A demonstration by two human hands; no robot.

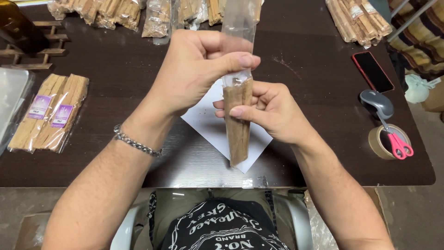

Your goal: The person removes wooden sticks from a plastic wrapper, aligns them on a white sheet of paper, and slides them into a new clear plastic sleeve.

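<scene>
A narrow clear plastic bag [239,28] holds light brown wooden sticks [238,125] and stands upright above the table. My left hand [194,69] pinches the bag's empty upper part between thumb and fingers. My right hand [273,111] grips the filled lower part from the right side, thumb across the sticks. Under the bag lies a white paper sheet [210,122] on the dark wooden table [300,69]. A metal chain bracelet [134,142] is on my left wrist.
Two packed stick bags with purple labels [48,113] lie at left. More bagged sticks [125,11] line the far edge, others [358,18] at far right. A red-edged phone [373,71], grey mouse [377,103], and pink-handled scissors [397,143] on a tape roll [377,143] sit at right.
</scene>
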